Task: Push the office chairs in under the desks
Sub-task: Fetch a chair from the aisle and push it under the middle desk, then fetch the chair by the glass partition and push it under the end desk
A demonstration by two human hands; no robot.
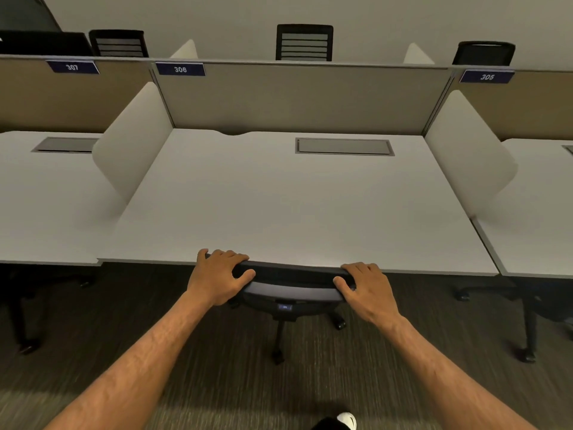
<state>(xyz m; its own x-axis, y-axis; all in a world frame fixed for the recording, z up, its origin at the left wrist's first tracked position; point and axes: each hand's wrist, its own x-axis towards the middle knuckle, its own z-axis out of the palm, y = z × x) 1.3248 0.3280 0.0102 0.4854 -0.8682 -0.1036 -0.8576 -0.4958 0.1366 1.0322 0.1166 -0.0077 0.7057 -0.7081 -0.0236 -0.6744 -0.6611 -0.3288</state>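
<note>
1. Lower centre of the frame: office chair, dark, its backrest top edge lying right along the near edge of the desk, seat hidden beneath the desktop.
2. Left hand clamped over the left end of the backrest top: fingers curled over the far side of the rim, close together, thumb on the near side, so the rim sits between thumb and fingers.
3. Right hand gripping the right end likewise: fingers draped over the far side, slightly apart, thumb pressed on the near face of the backrest.
4. Below the backrest, lower centre: black chair base with castors showing on the carpet, a small blue tag on the back of the chair.
5. Middle of the frame: desk white, with a grey flap set into it at upper right of its surface.
6. Upper part: partition panel behind the desk, number plate 306 at upper left, 307 further left, 305 at upper right.
7. Top edge: 3 dark chair backs visible beyond the partition.
8. Right edge, lower: another chair base under the neighbouring desk.
9. Bottom centre: a white shoe tip.
</note>
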